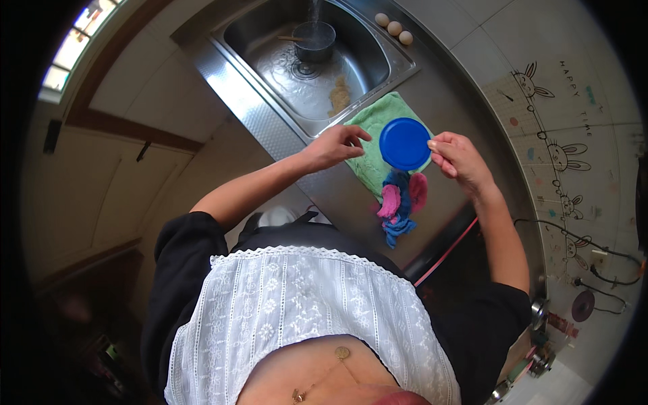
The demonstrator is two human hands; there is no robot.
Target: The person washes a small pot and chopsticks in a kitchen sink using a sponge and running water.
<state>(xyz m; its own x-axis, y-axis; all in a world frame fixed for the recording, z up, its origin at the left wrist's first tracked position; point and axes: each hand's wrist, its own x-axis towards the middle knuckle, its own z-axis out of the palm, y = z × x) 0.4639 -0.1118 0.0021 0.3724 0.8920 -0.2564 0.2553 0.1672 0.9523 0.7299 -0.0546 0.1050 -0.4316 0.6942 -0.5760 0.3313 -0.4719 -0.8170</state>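
A round blue lid (pixel 403 144) is pinched at its right edge by my right hand (pixel 462 160), held over a green towel (pixel 375 124) on the steel counter. My left hand (pixel 333 146) hovers at the towel's left edge, fingers loosely bent and apart, with nothing seen in them. Crumpled blue and pink cloths (pixel 397 206) lie just below the lid, against the towel's lower corner. In the sink (pixel 270 81), water runs from above into a small grey pot (pixel 314 43), and a wooden-looking handle (pixel 290 38) sticks out to its left.
Several pale eggs (pixel 393 28) sit in a row behind the sink's right corner. A tan, spongy-looking lump (pixel 339 96) lies in the sink. On the right, a tiled wall (pixel 540 135) with rabbit drawings borders the counter, and a black cable (pixel 574 236) runs along it. A dark hob-like panel (pixel 455 260) is at lower right.
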